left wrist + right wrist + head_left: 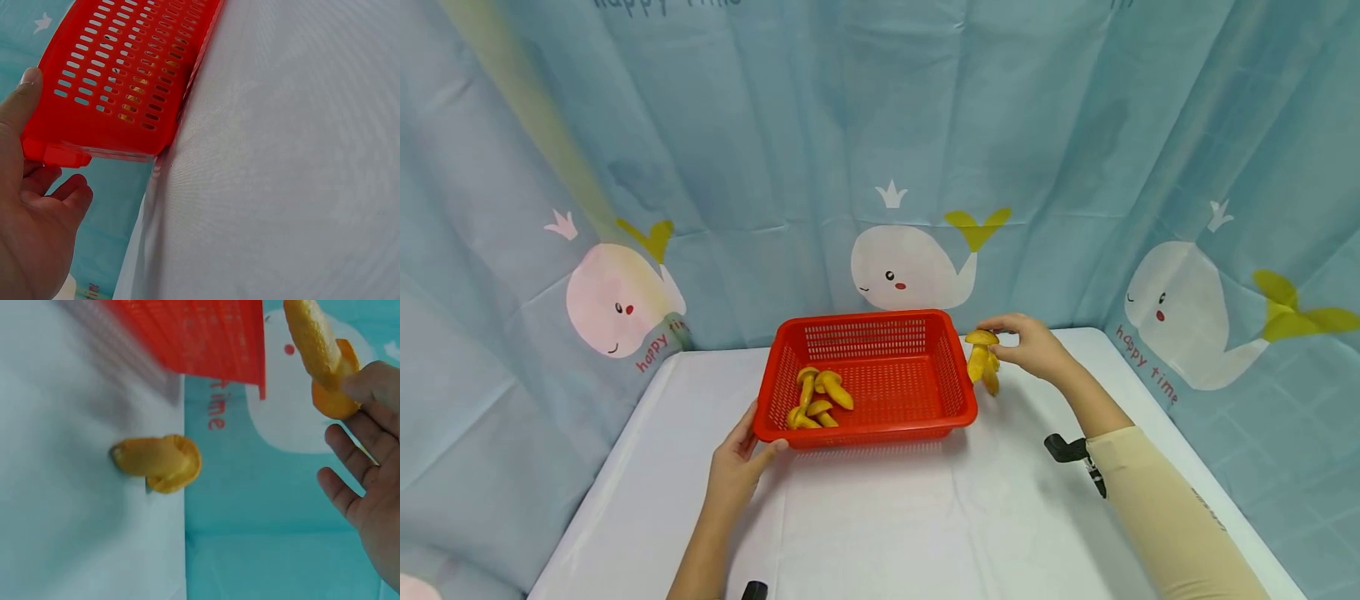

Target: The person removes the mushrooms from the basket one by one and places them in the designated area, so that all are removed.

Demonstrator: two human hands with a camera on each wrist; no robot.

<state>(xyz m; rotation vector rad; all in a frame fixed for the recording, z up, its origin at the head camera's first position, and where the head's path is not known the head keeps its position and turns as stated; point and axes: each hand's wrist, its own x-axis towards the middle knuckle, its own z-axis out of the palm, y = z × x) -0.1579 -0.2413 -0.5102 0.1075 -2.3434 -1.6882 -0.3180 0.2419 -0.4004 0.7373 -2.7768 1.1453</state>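
Mushroom [979, 357] in deep yellow, with a rounded, orange-tinged cap and a thick stem, is held cap up just beside the right end of a red basket [895, 392]. The right wrist view shows its stem as bumpy and paler where the light strikes. The right hand [1028, 346] pinches it at the cap between thumb and fingers, the other fingers loosely bent. Near it, a second mushroom [149, 457] of the same colour lies on the white counter [880, 525], its stem end darkened. Four more yellow mushrooms [835, 390] lie in the left part of the basket, some overlapping. The hands are well apart: the left hand [737, 462] grips the basket's near left corner, thumb against the outside, fingers under the rim.
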